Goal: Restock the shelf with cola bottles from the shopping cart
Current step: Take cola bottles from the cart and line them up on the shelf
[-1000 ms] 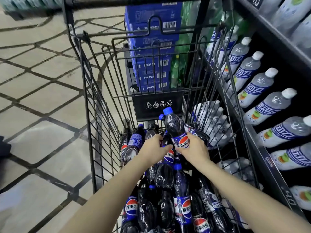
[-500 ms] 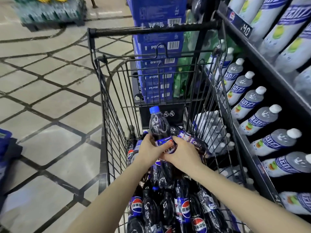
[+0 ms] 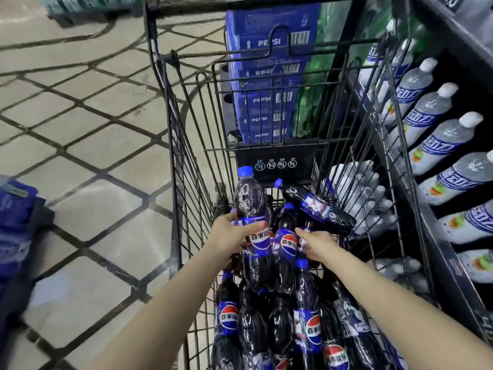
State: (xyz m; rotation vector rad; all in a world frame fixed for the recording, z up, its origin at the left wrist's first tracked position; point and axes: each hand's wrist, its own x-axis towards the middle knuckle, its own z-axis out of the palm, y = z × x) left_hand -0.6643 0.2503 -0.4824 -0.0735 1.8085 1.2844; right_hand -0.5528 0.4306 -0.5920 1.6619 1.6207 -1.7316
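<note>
two hands inside the black wire shopping cart (image 3: 186,166). left hand (image 3: 232,237) grips an upright dark plastic cola bottle with blue cap (image 3: 252,209), lifted above the heap of cola bottles (image 3: 280,324). right hand (image 3: 317,245) fingers loosely extended, touching a neighbouring bottle (image 3: 286,244). black shelf (image 3: 453,265) with pale bottles on the right.
</note>
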